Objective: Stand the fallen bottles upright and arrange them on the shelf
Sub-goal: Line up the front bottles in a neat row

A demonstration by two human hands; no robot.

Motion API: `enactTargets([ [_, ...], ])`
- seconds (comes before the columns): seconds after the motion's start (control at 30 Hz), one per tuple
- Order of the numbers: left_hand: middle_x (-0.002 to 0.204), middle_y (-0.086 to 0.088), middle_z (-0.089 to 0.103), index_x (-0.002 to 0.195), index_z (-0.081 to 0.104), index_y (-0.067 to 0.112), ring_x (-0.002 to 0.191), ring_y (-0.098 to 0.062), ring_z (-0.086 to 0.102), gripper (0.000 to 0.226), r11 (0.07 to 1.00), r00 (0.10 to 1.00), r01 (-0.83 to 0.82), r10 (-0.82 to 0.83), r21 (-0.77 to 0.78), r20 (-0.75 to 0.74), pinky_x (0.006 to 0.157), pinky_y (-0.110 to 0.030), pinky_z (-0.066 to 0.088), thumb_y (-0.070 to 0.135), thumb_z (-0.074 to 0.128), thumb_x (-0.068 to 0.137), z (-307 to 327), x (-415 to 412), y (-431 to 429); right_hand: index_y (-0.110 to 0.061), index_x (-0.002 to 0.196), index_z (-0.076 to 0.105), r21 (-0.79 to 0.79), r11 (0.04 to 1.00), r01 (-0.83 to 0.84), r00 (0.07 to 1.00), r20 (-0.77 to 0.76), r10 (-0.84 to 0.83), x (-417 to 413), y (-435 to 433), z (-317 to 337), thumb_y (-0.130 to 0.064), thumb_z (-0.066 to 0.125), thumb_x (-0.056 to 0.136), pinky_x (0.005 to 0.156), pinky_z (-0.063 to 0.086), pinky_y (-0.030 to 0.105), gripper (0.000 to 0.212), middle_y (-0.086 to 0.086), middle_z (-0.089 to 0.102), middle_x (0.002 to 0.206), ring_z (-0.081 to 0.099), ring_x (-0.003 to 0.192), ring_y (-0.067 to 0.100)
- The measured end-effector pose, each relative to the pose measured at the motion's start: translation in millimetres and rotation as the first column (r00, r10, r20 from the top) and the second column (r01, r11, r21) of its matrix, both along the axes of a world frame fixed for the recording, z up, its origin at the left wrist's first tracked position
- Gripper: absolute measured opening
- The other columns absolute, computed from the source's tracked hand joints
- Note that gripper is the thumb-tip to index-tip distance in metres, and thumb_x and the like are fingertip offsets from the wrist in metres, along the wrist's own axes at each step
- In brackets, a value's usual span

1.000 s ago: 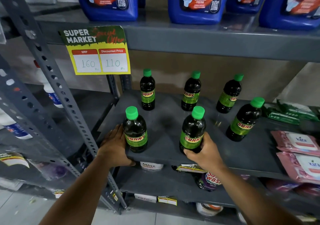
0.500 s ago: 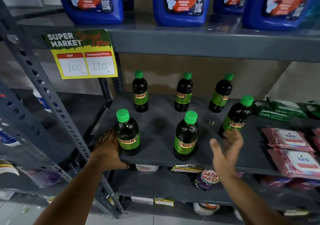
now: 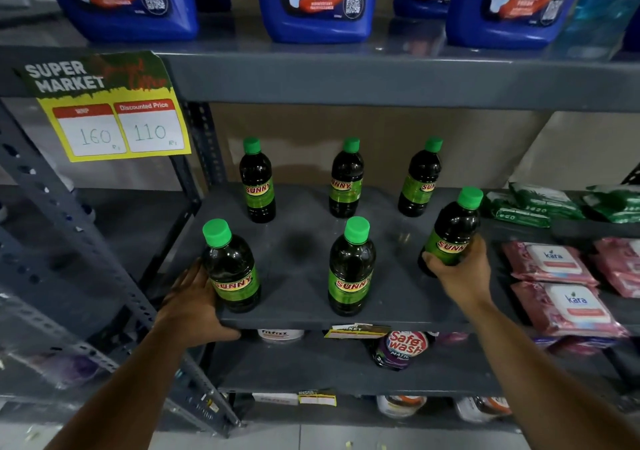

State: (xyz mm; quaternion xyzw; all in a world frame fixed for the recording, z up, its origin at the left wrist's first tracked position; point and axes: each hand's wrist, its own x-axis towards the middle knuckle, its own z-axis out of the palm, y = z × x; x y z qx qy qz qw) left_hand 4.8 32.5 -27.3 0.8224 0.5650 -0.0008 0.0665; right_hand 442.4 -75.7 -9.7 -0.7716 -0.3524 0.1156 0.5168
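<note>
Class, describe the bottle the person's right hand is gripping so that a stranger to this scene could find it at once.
Find the grey middle shelf under the blue cleaner jugs, where six dark, green-capped bottles stand. Look along the front row to its right end, beside the pink wipe packs. That bottle leans while its neighbours stand straight, and the right hand wraps its base.

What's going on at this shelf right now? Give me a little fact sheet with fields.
Place: grey metal shelf
Sunny bottles: six, all upright, green caps
Layout: three at the back, three in front
Left hand: against the front-left bottle
Right hand: gripping the front-right bottle
Front-middle bottle: untouched
Price tag: 160, discounted 110
Neighbours: Kara wipes packs
</note>
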Motion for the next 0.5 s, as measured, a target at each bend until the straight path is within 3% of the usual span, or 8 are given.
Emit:
enactTargets([
  [0.2,0.159,-0.008,0.011,0.151,0.014,0.024,0.144,-0.030,0.009,0.139,1.000,1.000,0.008,-0.009,-0.005,-0.020,0.119,-0.044,0.012,0.084,0.068,0.038,-4,-2,4,-0.022,0.117,0.046,0.009,1.000,-0.025,1.000,0.013,0.025,-19,-34,-7,-0.020,0.090,0.061,0.081,0.046,0.033,0.072,0.002,0.062,0.108,0.062,0.094,0.020],
  [0.4,0.159,-0.007,0.012,0.150,0.017,0.024,0.144,-0.029,0.010,0.142,1.000,1.000,0.007,-0.007,-0.001,-0.022,0.119,-0.046,0.016,0.089,0.063,0.033,-9,-4,7,-0.018,0.115,0.048,0.067,0.996,-0.056,0.997,0.054,0.052,-32,-54,-12,-0.011,0.088,0.063,0.077,0.044,0.031,0.065,0.003,0.061,0.104,0.062,0.094,0.024],
  [0.5,0.160,-0.007,0.012,0.151,0.014,0.023,0.145,-0.027,0.009,0.144,1.000,1.000,0.002,-0.002,0.002,-0.012,0.120,-0.045,0.013,0.086,0.065,0.033,-10,-4,7,-0.038,0.119,0.043,0.184,0.980,-0.076,0.996,0.053,0.067,-39,-58,-13,-0.014,0.089,0.063,0.087,0.050,0.033,0.076,-0.002,0.055,0.117,0.059,0.106,0.019],
])
